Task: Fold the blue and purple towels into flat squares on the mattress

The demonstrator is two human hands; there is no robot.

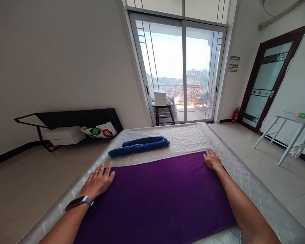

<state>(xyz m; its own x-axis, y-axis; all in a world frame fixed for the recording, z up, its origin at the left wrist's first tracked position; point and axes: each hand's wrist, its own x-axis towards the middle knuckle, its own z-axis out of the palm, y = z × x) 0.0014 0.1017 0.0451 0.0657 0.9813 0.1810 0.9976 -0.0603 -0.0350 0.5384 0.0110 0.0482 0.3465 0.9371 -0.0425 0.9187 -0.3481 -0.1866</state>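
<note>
A purple cloth [157,193] lies spread flat over the quilted mattress [188,139]. My left hand [98,181] rests on its far left corner, fingers stretched out and partly over the mattress. At the far right corner, my right hand [212,160] presses down flat with its fingers extended. Neither hand grips anything. Just beyond the cloth's far edge lies a blue cloth with green edging [139,147], rolled or folded into a long strip. A watch [79,202] is on my left wrist.
Left of the mattress stands a low black-framed rack [78,118] holding a white box [64,135] and a printed bag [100,130]. Behind are a stool [165,110] and a sliding glass door [184,67]. A small table [292,118] and fire extinguisher [235,115] stand right.
</note>
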